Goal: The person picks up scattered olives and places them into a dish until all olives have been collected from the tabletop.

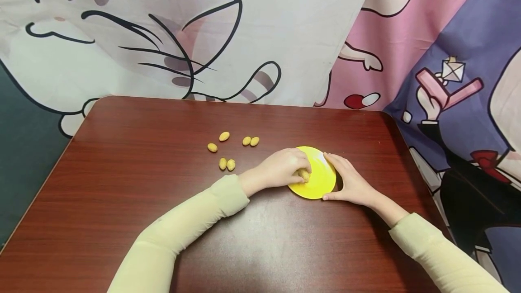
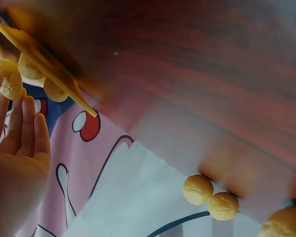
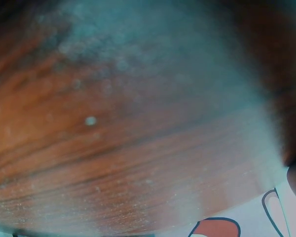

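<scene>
My left hand (image 1: 282, 167) is over the left side of a small round yellow plate (image 1: 324, 173), pinching a small yellow oval piece with a wrinkled skin (image 2: 11, 80) between thumb and fingers. In the left wrist view two similar pieces (image 2: 54, 91) lie on the plate behind it; in the head view the left hand hides most of them. My right hand (image 1: 353, 184) holds the plate's right edge, fingertips at the far rim and thumb at the near rim. The right wrist view has only blurred table in it.
Left of the plate, several more yellow oval pieces lie on the dark red wooden table (image 1: 134, 193): a pair (image 1: 250, 141) at the back, a pair (image 1: 227, 164) nearer, and two single ones (image 1: 218, 142). A cartoon-printed cloth (image 1: 309, 35) hangs behind the table.
</scene>
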Available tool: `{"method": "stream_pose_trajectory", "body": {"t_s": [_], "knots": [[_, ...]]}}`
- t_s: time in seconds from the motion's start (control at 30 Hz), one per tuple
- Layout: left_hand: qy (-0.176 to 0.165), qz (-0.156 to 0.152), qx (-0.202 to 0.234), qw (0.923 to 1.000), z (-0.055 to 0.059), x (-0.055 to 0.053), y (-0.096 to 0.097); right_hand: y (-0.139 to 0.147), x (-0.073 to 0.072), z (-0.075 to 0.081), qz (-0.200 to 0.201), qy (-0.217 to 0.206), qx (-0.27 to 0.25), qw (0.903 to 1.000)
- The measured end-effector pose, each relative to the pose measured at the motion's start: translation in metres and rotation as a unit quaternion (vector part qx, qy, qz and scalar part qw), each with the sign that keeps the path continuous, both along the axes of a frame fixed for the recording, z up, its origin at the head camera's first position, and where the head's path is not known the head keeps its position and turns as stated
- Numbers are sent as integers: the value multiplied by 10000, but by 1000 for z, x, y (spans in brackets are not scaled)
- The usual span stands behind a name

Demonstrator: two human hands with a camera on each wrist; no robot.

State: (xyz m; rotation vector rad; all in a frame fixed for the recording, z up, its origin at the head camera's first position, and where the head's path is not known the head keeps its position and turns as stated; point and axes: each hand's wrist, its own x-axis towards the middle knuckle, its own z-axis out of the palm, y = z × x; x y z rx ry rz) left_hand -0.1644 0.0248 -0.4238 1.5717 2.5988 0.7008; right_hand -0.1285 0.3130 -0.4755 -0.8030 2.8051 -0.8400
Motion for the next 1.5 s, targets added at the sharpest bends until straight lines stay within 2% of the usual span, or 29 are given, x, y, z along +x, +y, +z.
{"method": "stream_pose_trajectory", "body": {"t_s": [0.23,0.43,0.77,0.93,1.23,1.5], "knots": [[24,-166,-238,9996,-2,-1,8,0,0,1,19,36,-15,10000],[97,-254,-167,9995,-8,-2,11,0,0,2,27,26,-43,10000],[-23,14,-292,9996,-4,-6,5,-1,1,2,-11,-40,-15,10000],[-149,329,-265,9990,-2,-13,-11,-1,0,2,-13,-55,20,10000],[-351,831,16,9959,3,-25,-51,1,0,1,-38,-20,24,10000],[-251,1427,242,9892,6,-37,-94,0,0,2,9,-20,-27,10000]]}}
